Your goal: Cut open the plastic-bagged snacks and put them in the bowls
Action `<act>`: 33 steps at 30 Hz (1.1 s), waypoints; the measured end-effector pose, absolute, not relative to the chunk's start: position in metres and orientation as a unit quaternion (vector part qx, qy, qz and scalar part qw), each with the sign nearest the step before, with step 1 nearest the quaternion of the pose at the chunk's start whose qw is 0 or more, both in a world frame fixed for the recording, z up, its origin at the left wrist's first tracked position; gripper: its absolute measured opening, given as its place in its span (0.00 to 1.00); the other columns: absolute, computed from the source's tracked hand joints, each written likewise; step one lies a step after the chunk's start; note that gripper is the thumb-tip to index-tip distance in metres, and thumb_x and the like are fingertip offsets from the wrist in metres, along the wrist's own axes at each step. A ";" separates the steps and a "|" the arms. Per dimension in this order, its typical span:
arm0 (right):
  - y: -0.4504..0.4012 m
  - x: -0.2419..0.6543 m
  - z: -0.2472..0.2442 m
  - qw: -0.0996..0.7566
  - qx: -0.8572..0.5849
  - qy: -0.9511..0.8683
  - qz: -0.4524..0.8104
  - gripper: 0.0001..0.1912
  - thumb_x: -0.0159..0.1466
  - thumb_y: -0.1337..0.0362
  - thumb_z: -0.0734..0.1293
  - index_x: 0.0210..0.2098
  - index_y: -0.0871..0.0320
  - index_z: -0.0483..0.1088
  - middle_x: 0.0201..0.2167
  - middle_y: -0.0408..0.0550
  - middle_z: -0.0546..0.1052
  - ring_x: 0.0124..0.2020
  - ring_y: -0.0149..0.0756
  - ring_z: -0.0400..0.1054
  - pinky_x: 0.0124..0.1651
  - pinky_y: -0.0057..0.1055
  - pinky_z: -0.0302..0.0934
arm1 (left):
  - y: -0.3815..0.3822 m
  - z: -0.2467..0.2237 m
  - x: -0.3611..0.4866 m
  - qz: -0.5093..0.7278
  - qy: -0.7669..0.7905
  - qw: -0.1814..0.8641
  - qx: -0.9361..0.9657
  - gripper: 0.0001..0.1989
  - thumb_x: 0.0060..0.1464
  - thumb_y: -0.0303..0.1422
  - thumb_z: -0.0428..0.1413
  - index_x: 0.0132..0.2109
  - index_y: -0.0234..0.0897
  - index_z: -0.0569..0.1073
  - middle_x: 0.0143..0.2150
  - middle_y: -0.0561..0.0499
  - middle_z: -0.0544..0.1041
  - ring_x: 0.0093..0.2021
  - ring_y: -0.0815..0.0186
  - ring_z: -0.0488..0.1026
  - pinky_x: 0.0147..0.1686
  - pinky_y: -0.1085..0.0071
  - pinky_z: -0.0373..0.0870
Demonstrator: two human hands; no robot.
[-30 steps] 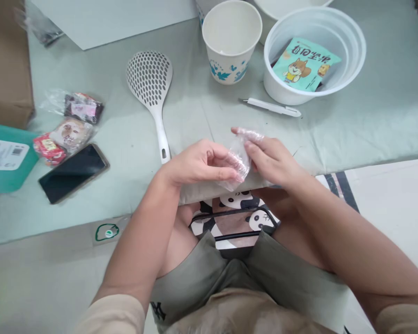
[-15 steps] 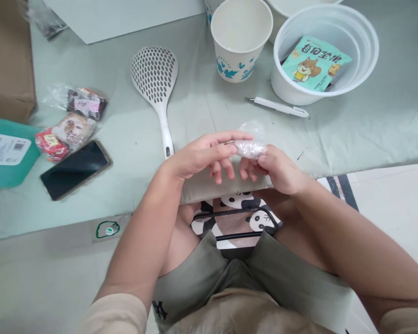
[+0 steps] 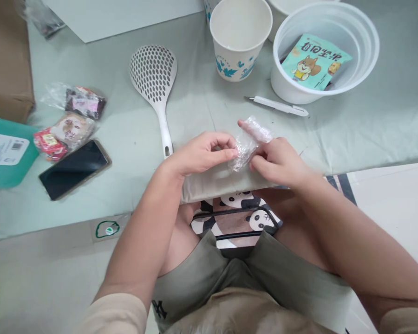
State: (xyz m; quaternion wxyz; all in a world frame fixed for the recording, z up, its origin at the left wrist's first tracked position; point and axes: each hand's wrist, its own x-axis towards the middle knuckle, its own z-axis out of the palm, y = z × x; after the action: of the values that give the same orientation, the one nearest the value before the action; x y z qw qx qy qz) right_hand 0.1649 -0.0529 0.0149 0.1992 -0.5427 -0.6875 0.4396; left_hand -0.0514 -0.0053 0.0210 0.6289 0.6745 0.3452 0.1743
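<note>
Between my two hands, above the table's front edge, is a piece of clear, bumpy plastic (image 3: pixel 245 147) that looks like bubble wrap. My left hand (image 3: pixel 209 150) pinches its left side between thumb and fingers. My right hand (image 3: pixel 280 160) is closed on the right side, and the plastic lies over one outstretched finger, whose tip shows beyond it. Whether anything else is wrapped inside cannot be made out. Just beyond lies a white utility knife (image 3: pixel 280 106) with its blade end to the left. A white slotted skimmer (image 3: pixel 155 76) rests with its handle close to my left wrist.
Paper cups (image 3: pixel 238 55) stand at the back, beside a white tub (image 3: pixel 364 51) holding a green snack packet (image 3: pixel 311 65). To the left are a phone (image 3: pixel 75 169), wrapped snacks (image 3: pixel 71 127), a teal container (image 3: pixel 12 171) and a cardboard box (image 3: pixel 7 60). A white board (image 3: pixel 125 14) lies behind.
The plastic has turned from a flat, level bundle to a spread, tilted shape. My right hand has rolled over, one finger now pointing up-left through it. My left fingers have curled in.
</note>
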 end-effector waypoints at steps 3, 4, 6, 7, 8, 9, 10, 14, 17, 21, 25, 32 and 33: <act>-0.051 0.162 0.007 0.138 -0.580 -0.735 0.322 0.26 0.59 0.66 0.62 0.55 0.62 0.77 0.16 0.42 0.66 0.21 0.36 0.55 0.33 0.36 0.53 | -0.007 0.020 -0.050 0.184 0.350 0.680 0.618 0.13 0.58 0.41 0.63 0.31 0.37 0.74 0.31 0.52 0.79 0.32 0.69 0.75 0.36 0.70 0.74; -0.051 0.161 0.005 0.126 -0.586 -0.744 0.294 0.21 0.59 0.66 0.62 0.49 0.61 0.78 0.17 0.44 0.65 0.21 0.36 0.53 0.32 0.36 0.51 | -0.008 0.020 -0.051 0.185 0.356 0.699 0.592 0.13 0.58 0.41 0.63 0.32 0.37 0.74 0.31 0.51 0.80 0.31 0.69 0.77 0.34 0.71 0.74; -0.050 0.159 0.002 0.110 -0.592 -0.759 0.247 0.12 0.60 0.65 0.62 0.37 0.59 0.78 0.17 0.46 0.64 0.21 0.34 0.48 0.31 0.36 0.46 | -0.008 0.020 -0.054 0.196 0.365 0.734 0.538 0.11 0.58 0.40 0.64 0.37 0.36 0.77 0.32 0.50 0.83 0.30 0.68 0.79 0.29 0.72 0.73; -0.050 0.159 0.001 0.106 -0.594 -0.764 0.230 0.10 0.61 0.64 0.62 0.32 0.58 0.75 0.17 0.47 0.63 0.21 0.33 0.45 0.30 0.36 0.43 | -0.007 0.020 -0.055 0.204 0.362 0.752 0.512 0.12 0.57 0.41 0.64 0.41 0.37 0.78 0.34 0.49 0.84 0.30 0.68 0.80 0.27 0.73 0.72; -0.050 0.158 0.000 0.104 -0.596 -0.766 0.218 0.09 0.61 0.64 0.62 0.28 0.58 0.72 0.17 0.47 0.62 0.21 0.33 0.43 0.29 0.36 0.41 | -0.007 0.020 -0.057 0.211 0.352 0.769 0.491 0.15 0.57 0.43 0.64 0.46 0.37 0.79 0.35 0.48 0.85 0.29 0.68 0.80 0.24 0.74 0.70; -0.049 0.157 0.000 0.102 -0.598 -0.766 0.212 0.09 0.60 0.63 0.62 0.25 0.57 0.69 0.17 0.46 0.62 0.22 0.32 0.41 0.29 0.36 0.40 | -0.007 0.020 -0.059 0.215 0.337 0.783 0.476 0.19 0.57 0.44 0.65 0.51 0.38 0.79 0.37 0.47 0.86 0.28 0.68 0.81 0.23 0.75 0.69; -0.049 0.157 0.000 0.101 -0.599 -0.765 0.214 0.09 0.60 0.63 0.63 0.23 0.56 0.66 0.17 0.46 0.61 0.22 0.31 0.41 0.29 0.36 0.39 | -0.007 0.019 -0.060 0.214 0.323 0.792 0.472 0.23 0.58 0.44 0.64 0.56 0.39 0.79 0.39 0.47 0.87 0.28 0.68 0.81 0.22 0.75 0.68; -0.051 0.158 0.003 0.123 -0.562 -0.759 0.304 0.12 0.59 0.62 0.62 0.21 0.55 0.58 0.16 0.43 0.61 0.21 0.29 0.47 0.29 0.34 0.43 | -0.009 0.017 -0.056 0.169 0.337 0.737 0.561 0.30 0.60 0.38 0.62 0.69 0.45 0.71 0.40 0.49 0.87 0.23 0.70 0.78 0.17 0.76 0.63; -0.053 0.161 0.007 0.169 -0.509 -0.743 0.400 0.09 0.58 0.63 0.62 0.22 0.55 0.60 0.15 0.39 0.61 0.21 0.28 0.52 0.29 0.32 0.48 | -0.012 0.013 -0.049 0.157 0.369 0.662 0.633 0.32 0.59 0.36 0.61 0.71 0.46 0.69 0.33 0.53 0.83 0.23 0.70 0.75 0.18 0.75 0.64; -0.053 0.163 0.011 0.200 -0.472 -0.705 0.490 0.04 0.58 0.64 0.62 0.26 0.55 0.65 0.18 0.39 0.63 0.23 0.30 0.54 0.29 0.31 0.50 | -0.015 0.010 -0.045 0.200 0.395 0.556 0.703 0.29 0.56 0.36 0.63 0.65 0.46 0.75 0.41 0.53 0.82 0.33 0.69 0.75 0.30 0.74 0.72; -0.052 0.161 0.014 0.220 -0.432 -0.673 0.558 0.07 0.58 0.63 0.61 0.33 0.56 0.70 0.20 0.38 0.63 0.24 0.30 0.55 0.30 0.31 0.50 | -0.018 0.007 -0.044 0.249 0.428 0.470 0.731 0.29 0.53 0.41 0.66 0.62 0.46 0.76 0.54 0.49 0.80 0.41 0.66 0.76 0.38 0.70 0.73; -0.051 0.157 0.009 0.189 -0.437 -0.718 0.509 0.09 0.55 0.63 0.60 0.21 0.53 0.53 0.17 0.37 0.56 0.22 0.27 0.50 0.28 0.31 0.47 | -0.018 0.000 -0.033 0.329 0.385 0.496 0.705 0.26 0.58 0.49 0.65 0.59 0.44 0.74 0.53 0.47 0.81 0.56 0.59 0.78 0.57 0.62 0.73; -0.051 0.157 0.008 0.189 -0.435 -0.726 0.499 0.09 0.55 0.62 0.60 0.21 0.53 0.54 0.17 0.37 0.57 0.22 0.27 0.51 0.28 0.30 0.48 | -0.018 -0.001 -0.032 0.337 0.386 0.497 0.700 0.23 0.59 0.49 0.64 0.55 0.42 0.75 0.51 0.46 0.81 0.54 0.60 0.78 0.57 0.62 0.73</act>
State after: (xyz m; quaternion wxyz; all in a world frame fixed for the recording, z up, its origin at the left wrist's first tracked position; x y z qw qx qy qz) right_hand 0.1572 -0.0509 0.0080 0.1885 -0.4352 -0.7256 0.4985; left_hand -0.0317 -0.0178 -0.0013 0.4970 0.7004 0.3859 0.3368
